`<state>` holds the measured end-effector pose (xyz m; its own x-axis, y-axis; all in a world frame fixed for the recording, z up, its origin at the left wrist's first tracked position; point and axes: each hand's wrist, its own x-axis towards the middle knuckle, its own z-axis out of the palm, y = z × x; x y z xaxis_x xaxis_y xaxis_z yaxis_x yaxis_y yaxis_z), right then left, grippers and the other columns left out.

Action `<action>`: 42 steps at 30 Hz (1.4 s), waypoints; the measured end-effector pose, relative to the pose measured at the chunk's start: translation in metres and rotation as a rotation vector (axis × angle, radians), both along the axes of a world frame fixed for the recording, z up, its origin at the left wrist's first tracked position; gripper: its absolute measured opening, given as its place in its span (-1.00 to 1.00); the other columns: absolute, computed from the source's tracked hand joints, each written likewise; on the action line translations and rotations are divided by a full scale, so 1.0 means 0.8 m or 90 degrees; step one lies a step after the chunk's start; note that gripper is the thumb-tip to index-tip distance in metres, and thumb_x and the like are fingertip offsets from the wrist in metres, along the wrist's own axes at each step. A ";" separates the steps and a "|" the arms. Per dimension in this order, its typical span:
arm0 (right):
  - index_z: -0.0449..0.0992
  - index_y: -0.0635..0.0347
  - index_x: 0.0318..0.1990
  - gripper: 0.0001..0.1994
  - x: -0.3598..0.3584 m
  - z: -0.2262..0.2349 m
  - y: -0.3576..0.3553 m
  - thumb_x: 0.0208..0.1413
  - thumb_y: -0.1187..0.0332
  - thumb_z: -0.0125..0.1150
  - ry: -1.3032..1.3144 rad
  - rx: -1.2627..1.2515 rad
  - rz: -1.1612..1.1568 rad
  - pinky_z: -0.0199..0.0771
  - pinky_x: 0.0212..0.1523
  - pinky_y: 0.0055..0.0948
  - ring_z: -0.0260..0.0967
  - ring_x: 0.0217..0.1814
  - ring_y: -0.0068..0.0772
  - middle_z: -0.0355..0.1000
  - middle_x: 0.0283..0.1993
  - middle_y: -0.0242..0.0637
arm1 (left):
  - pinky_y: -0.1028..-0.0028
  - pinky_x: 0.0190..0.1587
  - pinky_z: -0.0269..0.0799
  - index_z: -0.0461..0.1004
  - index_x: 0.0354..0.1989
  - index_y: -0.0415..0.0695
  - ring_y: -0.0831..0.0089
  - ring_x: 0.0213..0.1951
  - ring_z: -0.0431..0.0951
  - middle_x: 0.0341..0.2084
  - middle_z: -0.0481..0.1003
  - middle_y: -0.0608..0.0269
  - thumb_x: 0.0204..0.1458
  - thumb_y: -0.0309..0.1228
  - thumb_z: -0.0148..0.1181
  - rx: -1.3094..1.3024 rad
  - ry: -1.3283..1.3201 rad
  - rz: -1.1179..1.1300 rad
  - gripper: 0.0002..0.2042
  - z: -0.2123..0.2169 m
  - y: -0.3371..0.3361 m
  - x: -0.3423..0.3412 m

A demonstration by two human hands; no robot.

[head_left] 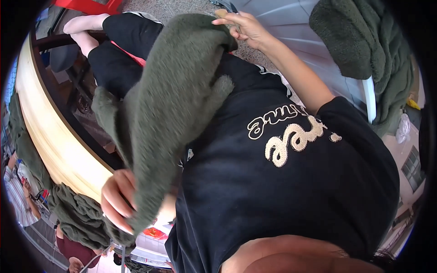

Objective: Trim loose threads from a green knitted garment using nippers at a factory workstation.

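Note:
A dark green fleecy garment piece (168,86) is draped over my lap and the front of my black shirt, with narrower parts hanging at its sides. My left hand (119,200) is closed on its lower, tapering end, fingers curled along the edge. At the top, my right hand (246,29) is beside the piece's far end, its fingers bent together around a small thin dark tool (233,8). Most of that tool is hidden by my fingers, so its exact kind is unclear. Whether the right fingers also touch the cloth cannot be made out.
A pale wooden table edge (54,123) curves along the left, with more green fleece (77,214) heaped on it. Green fleece pieces (346,41) hang over a grey-covered surface (291,27) at right. A red stool (88,6) stands at top left. Other people (22,195) are at lower left.

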<state>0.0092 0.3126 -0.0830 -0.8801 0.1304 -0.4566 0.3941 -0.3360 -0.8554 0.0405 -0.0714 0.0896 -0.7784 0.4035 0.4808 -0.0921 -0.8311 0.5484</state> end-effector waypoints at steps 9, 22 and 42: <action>0.53 0.07 -0.07 -0.57 -0.006 -0.070 -0.018 0.04 -0.03 0.28 -0.173 0.002 0.053 -0.14 -0.78 -0.72 0.04 -0.74 -0.78 0.24 -0.55 -0.66 | 0.51 -0.72 0.11 0.44 -0.57 -0.21 0.51 -0.79 0.28 -0.66 0.39 0.21 0.07 -0.16 0.20 -0.130 -0.223 -0.015 -0.65 -0.061 -0.027 0.009; 0.52 0.29 -0.14 -0.77 -0.065 0.197 -0.138 0.09 0.36 0.22 0.329 -0.206 0.221 0.13 -0.67 -0.73 0.13 -0.67 -0.81 0.50 -0.37 -0.39 | 0.01 0.27 0.10 0.22 0.20 -0.30 -0.06 0.28 0.17 0.16 0.21 -0.22 -0.10 -0.23 0.33 -0.676 0.114 0.014 -0.31 0.016 -0.028 0.010; 0.49 0.36 -0.36 -0.90 0.027 0.117 -0.151 -0.01 0.49 0.20 0.341 0.045 0.797 0.40 -0.31 -0.47 0.43 -0.32 -0.45 0.41 -0.30 -0.28 | 0.57 -0.10 0.34 0.52 -0.15 -0.21 0.55 -0.18 0.44 -0.22 0.48 0.26 0.07 -0.49 0.23 -0.906 0.101 0.623 -0.82 -0.007 0.026 -0.049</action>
